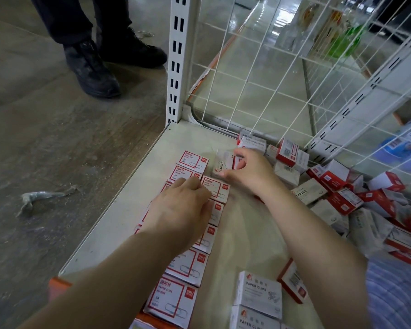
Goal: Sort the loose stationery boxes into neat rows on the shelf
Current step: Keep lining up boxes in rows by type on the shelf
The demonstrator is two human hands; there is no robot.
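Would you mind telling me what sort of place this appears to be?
Probably a stationery shop aisle: a white retail shelf with a slotted upright and wire-grid back, holding rowed paper clip boxes beside a loose pile of staples boxes.

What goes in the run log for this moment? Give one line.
left hand: rests on paper clip rows | right hand: grips staples box | loose pile: unsorted, right | shelf

The right hand (pixel 248 172) grips a staples box (pixel 221 165) above the shelf (pixel 128 210); the left hand (pixel 183 210) rests on rows of clip boxes (pixel 176 298). Loose boxes (pixel 342 193) lie piled at right.
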